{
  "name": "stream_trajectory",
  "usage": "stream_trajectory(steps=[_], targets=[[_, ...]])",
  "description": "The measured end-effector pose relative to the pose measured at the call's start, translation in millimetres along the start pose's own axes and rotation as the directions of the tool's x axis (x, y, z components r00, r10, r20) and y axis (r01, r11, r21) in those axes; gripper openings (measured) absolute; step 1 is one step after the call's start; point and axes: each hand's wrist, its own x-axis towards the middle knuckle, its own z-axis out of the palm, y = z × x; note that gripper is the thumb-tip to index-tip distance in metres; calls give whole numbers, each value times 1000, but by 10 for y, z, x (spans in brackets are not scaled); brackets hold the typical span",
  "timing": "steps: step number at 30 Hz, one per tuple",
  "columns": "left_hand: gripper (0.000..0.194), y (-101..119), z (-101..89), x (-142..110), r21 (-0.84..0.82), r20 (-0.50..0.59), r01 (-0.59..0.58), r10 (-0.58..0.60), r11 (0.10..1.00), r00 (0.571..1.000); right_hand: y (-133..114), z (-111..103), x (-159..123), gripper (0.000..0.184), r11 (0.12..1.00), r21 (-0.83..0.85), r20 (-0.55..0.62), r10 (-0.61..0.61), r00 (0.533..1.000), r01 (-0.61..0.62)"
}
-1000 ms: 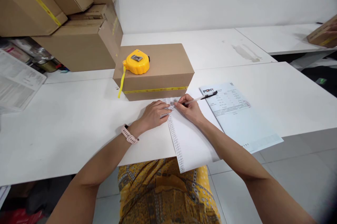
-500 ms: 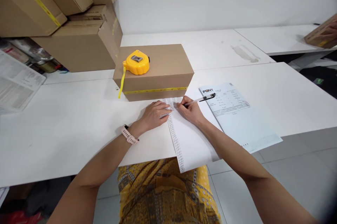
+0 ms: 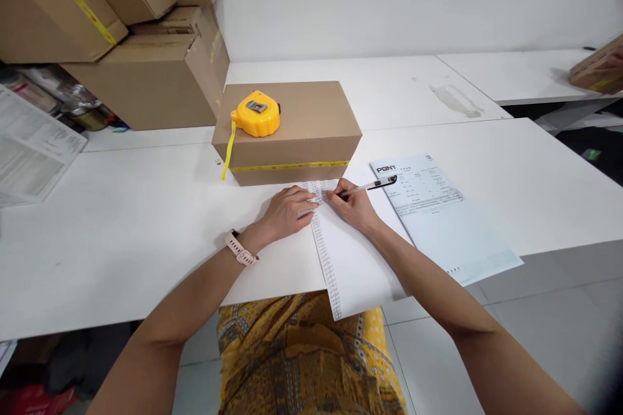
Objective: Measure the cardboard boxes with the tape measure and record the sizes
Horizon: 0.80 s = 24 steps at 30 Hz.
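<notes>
My right hand [image 3: 355,207] is closed around a black-and-clear pen [image 3: 377,184], its lower end over white paper [image 3: 363,265]. Small dark marks run down the paper's left edge, and its bottom corner hangs past the table's front. On the upper left of that paper rests my left hand [image 3: 291,212], palm down with fingers stretched out. A pink watch band [image 3: 241,248] circles the left wrist. Just beyond both hands stands a closed cardboard box [image 3: 316,113] with a yellow tape strip. A yellow tape measure [image 3: 257,117] lies on top of it.
Printed sheets headed PONY [image 3: 438,226] lie right of the white paper, one corner over the table edge. Large cardboard boxes [image 3: 136,87] are stacked at the back left. A paper-covered item [image 3: 36,142] is at far left. Another carton [image 3: 598,67] sits at far right, partly cut off.
The camera view has shifted slightly. Both hands keep nearly the same place on the paper, and the pen tilts almost as before.
</notes>
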Motion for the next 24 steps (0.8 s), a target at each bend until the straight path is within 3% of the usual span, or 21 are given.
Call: stream_trajectory(steps=[24], targets=[[18,-2,9,-10,6,-19,-17,17,1000,1000,-15,0,5,30,1000,-11,-46,-4,999,3]])
